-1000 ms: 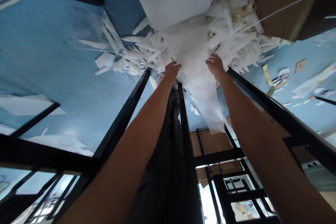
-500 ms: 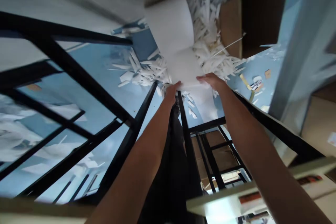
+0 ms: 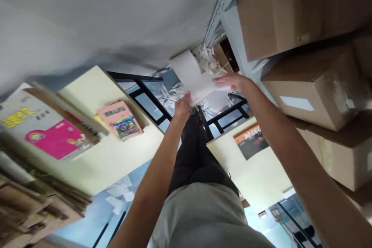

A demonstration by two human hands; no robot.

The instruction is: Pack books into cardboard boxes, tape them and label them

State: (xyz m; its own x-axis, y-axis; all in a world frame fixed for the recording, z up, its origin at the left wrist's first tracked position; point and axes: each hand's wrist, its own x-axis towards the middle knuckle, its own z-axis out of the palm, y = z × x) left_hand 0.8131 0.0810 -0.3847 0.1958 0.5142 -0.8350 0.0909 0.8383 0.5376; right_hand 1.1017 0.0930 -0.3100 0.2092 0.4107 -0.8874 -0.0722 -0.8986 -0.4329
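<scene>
A wide white sheet (image 3: pixel 199 85), which looks like packing foam, stretches from its thick roll (image 3: pixel 183 64) on the floor by the wall. My left hand (image 3: pixel 182 105) pinches the sheet's near left edge, thumb on top. On the opposite edge, my right hand (image 3: pixel 232 81) holds the sheet with its fingers nearly straight; its underside grip is hidden. Part of the sheet hangs below my hands toward the floor. Shredded white strips (image 3: pixel 207 58) lie in heaps around the roll.
Pale tabletops on black frames flank me, the left table (image 3: pixel 130 159) bearing books (image 3: pixel 120 120), the right one a dark booklet (image 3: pixel 251 141). Stacked cardboard boxes (image 3: pixel 302 85) fill a grey shelf (image 3: pixel 235 35) at the right. An open carton (image 3: pixel 222 56) stands beyond the strips.
My view has risen from low near the floor to standing height, so both tables and the shelf now show. Both hands still hold the sheet, now lifted with them.
</scene>
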